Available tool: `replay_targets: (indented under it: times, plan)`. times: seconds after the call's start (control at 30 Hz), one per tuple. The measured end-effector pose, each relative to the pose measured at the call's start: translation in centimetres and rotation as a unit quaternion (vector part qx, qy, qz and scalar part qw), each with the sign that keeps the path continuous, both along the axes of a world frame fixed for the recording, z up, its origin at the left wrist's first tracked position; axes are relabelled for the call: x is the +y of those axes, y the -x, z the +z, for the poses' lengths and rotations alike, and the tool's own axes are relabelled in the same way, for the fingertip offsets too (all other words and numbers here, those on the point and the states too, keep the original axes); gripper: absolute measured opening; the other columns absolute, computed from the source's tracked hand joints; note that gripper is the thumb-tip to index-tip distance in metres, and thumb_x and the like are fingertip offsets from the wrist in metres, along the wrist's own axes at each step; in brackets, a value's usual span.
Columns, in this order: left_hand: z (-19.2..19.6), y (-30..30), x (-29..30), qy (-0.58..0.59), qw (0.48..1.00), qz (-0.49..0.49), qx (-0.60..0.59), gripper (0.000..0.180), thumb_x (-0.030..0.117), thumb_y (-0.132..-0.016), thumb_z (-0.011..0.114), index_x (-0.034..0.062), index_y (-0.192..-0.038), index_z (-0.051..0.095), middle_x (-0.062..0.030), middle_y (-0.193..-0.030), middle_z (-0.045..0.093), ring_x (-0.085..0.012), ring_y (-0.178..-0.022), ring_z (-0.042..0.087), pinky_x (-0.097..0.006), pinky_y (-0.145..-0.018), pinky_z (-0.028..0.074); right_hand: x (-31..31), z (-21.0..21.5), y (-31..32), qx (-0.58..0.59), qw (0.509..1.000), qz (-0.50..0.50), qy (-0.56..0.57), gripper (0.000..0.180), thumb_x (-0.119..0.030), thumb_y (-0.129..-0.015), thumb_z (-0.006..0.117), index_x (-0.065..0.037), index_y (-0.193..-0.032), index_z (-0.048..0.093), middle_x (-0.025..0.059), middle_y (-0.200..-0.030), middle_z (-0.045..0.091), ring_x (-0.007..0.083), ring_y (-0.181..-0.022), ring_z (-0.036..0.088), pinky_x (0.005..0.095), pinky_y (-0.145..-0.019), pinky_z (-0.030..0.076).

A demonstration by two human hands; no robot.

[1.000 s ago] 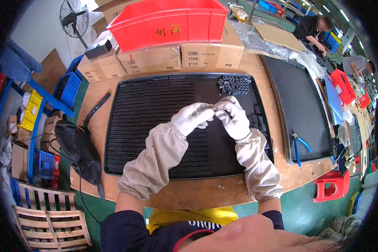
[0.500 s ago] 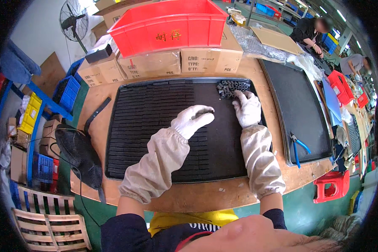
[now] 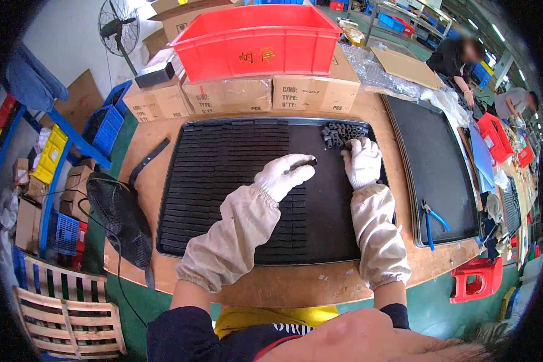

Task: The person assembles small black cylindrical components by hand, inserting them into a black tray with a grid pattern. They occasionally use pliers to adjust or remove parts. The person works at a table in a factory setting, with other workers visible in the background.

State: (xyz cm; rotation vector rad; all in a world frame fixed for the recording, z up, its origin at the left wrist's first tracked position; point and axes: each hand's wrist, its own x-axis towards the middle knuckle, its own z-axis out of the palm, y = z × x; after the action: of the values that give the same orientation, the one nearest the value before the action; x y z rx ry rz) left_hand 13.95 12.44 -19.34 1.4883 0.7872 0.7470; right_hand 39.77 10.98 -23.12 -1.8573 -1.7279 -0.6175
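Observation:
A large black tray [image 3: 331, 211] lies on the table, its left part covered by close rows of short black tube pieces [image 3: 223, 181]. Toward its far right corner is a loose pile of black tubes [image 3: 344, 133], some with their round ends showing. My left hand [image 3: 283, 176], in a white glove, is closed over the right edge of the rows, with a small black tube piece [image 3: 313, 161] pinched at its fingertips. My right hand [image 3: 363, 163], also gloved, has its fingers curled at the near side of the pile; what they hold is hidden.
Behind the tray, cardboard boxes [image 3: 229, 96] carry a red bin [image 3: 259, 57]. Blue-handled pliers [image 3: 431, 222] rest on stacked black trays [image 3: 434, 169] at the right. A black mesh bag [image 3: 119, 217] lies left. Two people work at the far right.
The whole view has shifted slightly. My right fingers have curled in and drawn back a little from over the pile. My left hand stays near the same place, its black piece now showing more.

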Motion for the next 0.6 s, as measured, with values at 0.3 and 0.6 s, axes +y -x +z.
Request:
replay_targets:
  times: [0.3,0.6]
  plan:
    - [-1.2,-0.1,0.3,-0.144,0.985,0.055,0.078,0.032,0.028,-0.085,0.073,0.0097,-0.112,0.073,-0.0096,-0.104,0.071,-0.0192,-0.091,0.067,-0.03,-0.083,0.052,-3.8,4.0,5.5,0.551,0.749,0.368,0.016,0.017,-0.005,-0.091,0.067,-0.001,-0.107,0.066,0.0057,-0.102,0.067,0.0135,-0.092,0.063,0.027,-0.083,0.05]
    - [-0.5,-0.1,-0.5,-0.14,0.983,0.034,0.113,0.034,0.023,-0.091,0.072,0.0051,-0.12,0.069,-0.0079,-0.109,0.071,-0.0156,-0.096,0.065,-0.029,-0.086,0.051,-4.4,3.9,5.5,0.516,0.788,0.324,0.086,0.011,-0.003,-0.093,0.065,0.0,-0.103,0.065,0.0054,-0.1,0.067,0.0112,-0.09,0.061,0.0268,-0.084,0.049]
